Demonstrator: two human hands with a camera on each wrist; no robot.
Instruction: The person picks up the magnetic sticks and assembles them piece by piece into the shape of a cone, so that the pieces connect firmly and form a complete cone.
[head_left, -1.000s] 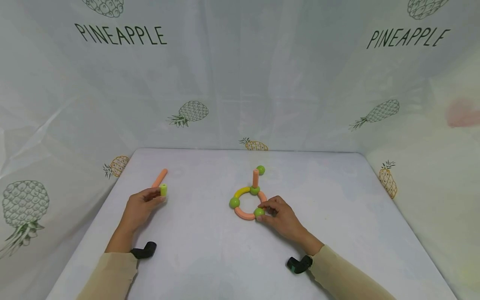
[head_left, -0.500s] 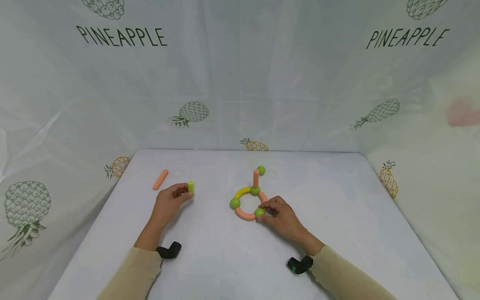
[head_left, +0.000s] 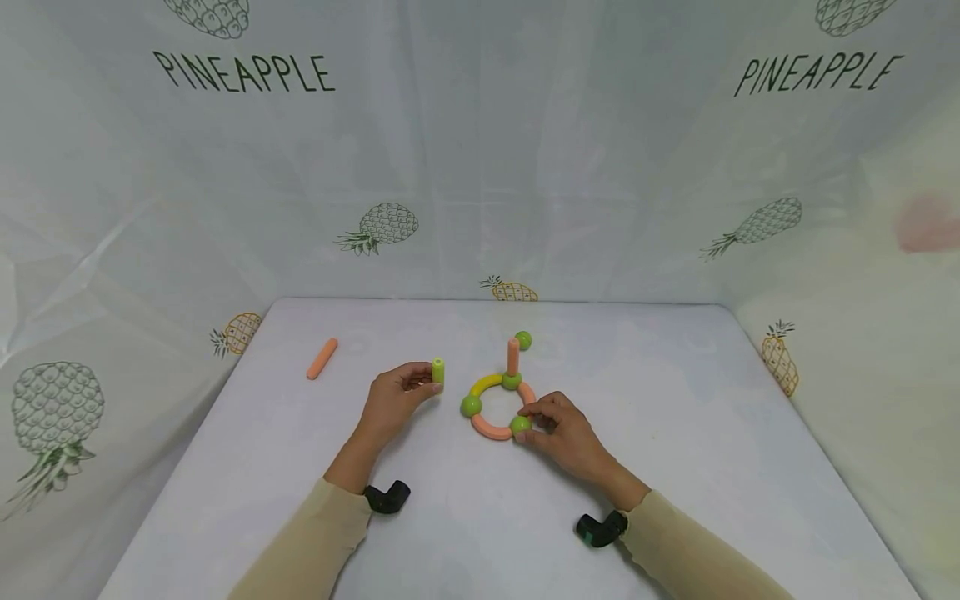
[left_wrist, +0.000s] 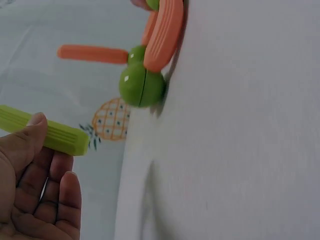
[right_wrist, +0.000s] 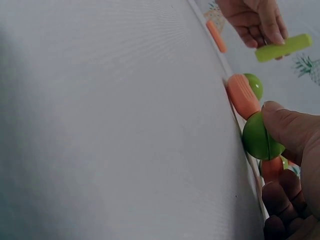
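My left hand pinches a short yellow-green rod between thumb and fingers, upright and left of a toy ring. In the left wrist view this rod is ridged and held clear of the table. The ring lies flat: green balls joined by a yellow curved rod and orange curved rods. From its far ball an orange straight rod stands up. My right hand grips the ring's near right green ball, thumb on its side in the right wrist view; its fingers partly cover the ring.
A loose green ball sits behind the upright rod. At the far left of the white table lies an orange straight rod. A pineapple-print sheet hangs behind the table and at its sides.
My left hand has carried the yellow-green rod rightward from beside the lying orange rod to near the ring. The right hand and the ring stay in place.
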